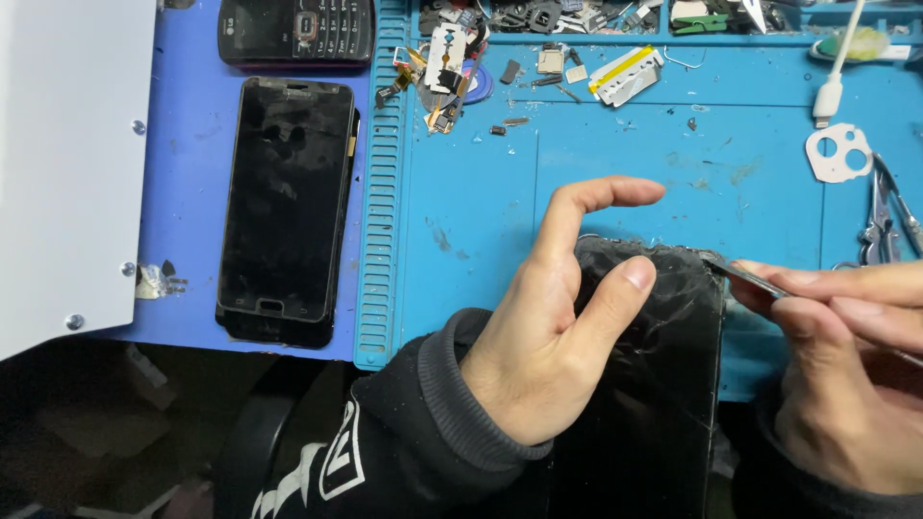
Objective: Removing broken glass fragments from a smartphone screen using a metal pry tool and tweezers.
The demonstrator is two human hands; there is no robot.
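Two hands work at the mat's (615, 173) near edge: the left hand (558, 327) grips a cracked phone (663, 384); the right hand (846, 375) pinches a thin blade (745, 277) against its top corner.

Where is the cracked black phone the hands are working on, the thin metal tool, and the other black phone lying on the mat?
cracked black phone (663, 384), head view, middle of its dark screen.
thin metal tool (745, 276), head view, flat blade near the phone's top corner.
other black phone (286, 207), head view, centre of its screen.
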